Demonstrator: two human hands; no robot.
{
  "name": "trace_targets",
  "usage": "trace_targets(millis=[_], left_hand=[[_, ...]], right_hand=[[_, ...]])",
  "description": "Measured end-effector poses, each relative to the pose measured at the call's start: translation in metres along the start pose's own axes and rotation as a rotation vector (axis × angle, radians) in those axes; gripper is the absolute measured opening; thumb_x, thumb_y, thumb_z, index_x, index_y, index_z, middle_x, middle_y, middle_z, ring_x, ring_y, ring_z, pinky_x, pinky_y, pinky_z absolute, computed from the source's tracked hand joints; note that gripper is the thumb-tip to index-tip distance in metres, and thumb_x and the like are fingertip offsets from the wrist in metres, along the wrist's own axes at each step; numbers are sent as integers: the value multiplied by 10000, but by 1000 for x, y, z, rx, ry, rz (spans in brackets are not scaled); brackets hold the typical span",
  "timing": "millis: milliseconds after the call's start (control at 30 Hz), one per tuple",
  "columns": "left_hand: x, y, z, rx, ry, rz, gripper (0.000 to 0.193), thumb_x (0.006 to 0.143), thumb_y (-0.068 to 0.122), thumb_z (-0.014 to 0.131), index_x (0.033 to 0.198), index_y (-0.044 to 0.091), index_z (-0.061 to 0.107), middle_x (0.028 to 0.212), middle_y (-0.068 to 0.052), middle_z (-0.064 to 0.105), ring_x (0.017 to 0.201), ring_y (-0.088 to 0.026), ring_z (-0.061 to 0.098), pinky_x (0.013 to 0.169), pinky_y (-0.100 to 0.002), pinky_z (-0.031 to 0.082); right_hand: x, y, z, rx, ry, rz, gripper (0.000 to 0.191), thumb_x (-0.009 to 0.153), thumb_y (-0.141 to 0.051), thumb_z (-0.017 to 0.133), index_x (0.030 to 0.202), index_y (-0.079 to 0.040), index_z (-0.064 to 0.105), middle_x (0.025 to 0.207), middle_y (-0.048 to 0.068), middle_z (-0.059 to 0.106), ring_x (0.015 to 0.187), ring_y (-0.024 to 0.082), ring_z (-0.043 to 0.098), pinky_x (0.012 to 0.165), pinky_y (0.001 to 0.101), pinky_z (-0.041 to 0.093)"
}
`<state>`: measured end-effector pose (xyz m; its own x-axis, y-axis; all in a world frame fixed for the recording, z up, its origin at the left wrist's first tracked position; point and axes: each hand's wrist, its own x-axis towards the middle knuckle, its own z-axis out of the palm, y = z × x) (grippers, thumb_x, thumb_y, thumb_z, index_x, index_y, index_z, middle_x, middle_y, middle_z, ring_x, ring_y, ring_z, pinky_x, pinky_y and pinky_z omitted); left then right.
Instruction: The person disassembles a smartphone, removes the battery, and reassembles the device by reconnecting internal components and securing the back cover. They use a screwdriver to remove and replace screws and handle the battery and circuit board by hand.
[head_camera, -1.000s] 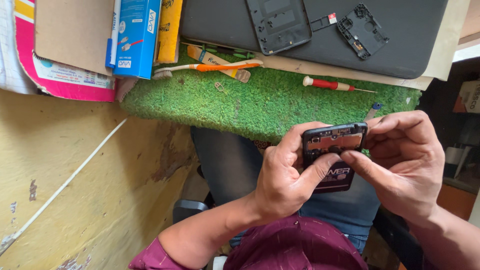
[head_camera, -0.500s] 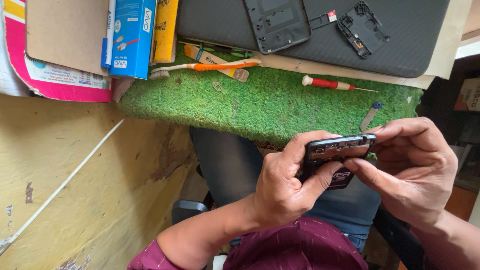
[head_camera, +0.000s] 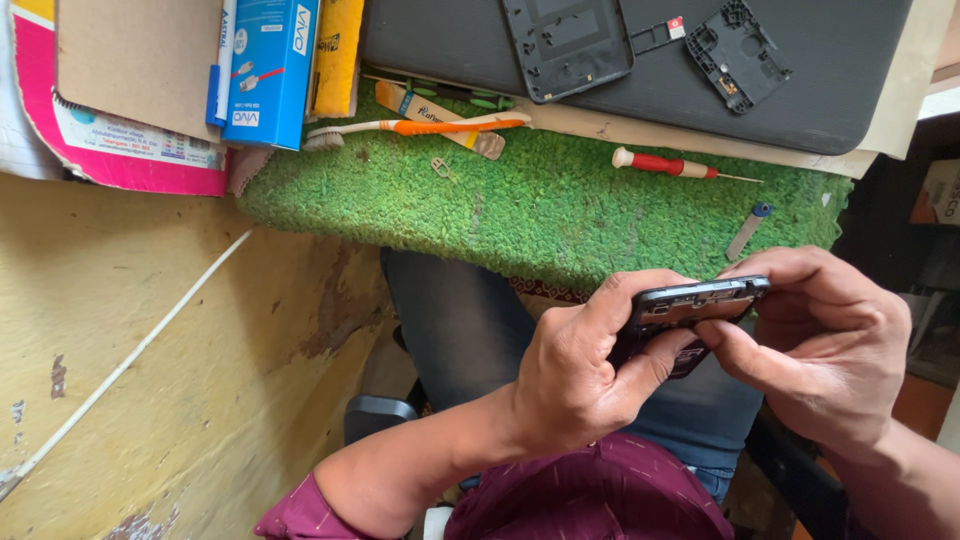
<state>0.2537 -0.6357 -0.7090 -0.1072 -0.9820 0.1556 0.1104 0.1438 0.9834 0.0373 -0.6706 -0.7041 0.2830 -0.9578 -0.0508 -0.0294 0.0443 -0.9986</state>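
Observation:
Both my hands hold a dark opened phone (head_camera: 700, 302) edge-on over my lap, just below the green mat's front edge. My left hand (head_camera: 590, 370) grips its left end, thumb underneath. My right hand (head_camera: 825, 345) wraps the right end, its thumb pressed against the underside. The phone's open back faces away, and its inner parts show only along the top rim.
The green turf mat (head_camera: 540, 200) carries a red-handled screwdriver (head_camera: 665, 165), an orange toothbrush (head_camera: 420, 127), a small metal pry tool (head_camera: 748, 230) and a tiny bracket (head_camera: 440, 166). On the dark pad (head_camera: 830, 90) behind lie a phone back cover (head_camera: 568, 45) and a plastic frame (head_camera: 735, 52). Boxes (head_camera: 270, 65) stand at the left.
The phone has tipped from showing its open back to lying edge-on, and both hands have shifted slightly right with it.

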Motion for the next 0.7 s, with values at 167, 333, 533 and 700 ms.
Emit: trace_targets(millis=[167,333,533,700], left_hand=[[0,0,-4,-78,-45,-94,361,1042,12,711,1366,13,551,1061,-105,758,956,-103,749,830,-243,620],[2,3,-5,-73,-6,-118,322,1048,30,706,1332,-21,563,1028,-97,763,931,-65,714,817,-235,611],[2,5,-4,-68,16,-139,371,1036,41,711,1370,-33,567,973,-92,757,862,-49,697,791,-241,607],[1,3,-3,-66,-5,-143,397,1033,48,709,1387,-29,546,985,-84,752,846,-57,716,768,-240,608]], right_hand=[[0,1,-3,-1,-29,117,311,876,109,732,1166,96,623,1051,115,706,987,131,707,918,284,605],[7,-4,-6,-16,-37,191,356,857,101,712,1201,75,623,1081,124,732,995,144,717,881,281,605],[8,-3,0,-27,-51,165,316,887,102,694,1196,80,630,1083,124,724,1006,146,715,895,280,592],[10,0,4,10,-68,179,264,885,92,689,1139,64,624,1081,127,733,1026,154,720,916,287,593]])
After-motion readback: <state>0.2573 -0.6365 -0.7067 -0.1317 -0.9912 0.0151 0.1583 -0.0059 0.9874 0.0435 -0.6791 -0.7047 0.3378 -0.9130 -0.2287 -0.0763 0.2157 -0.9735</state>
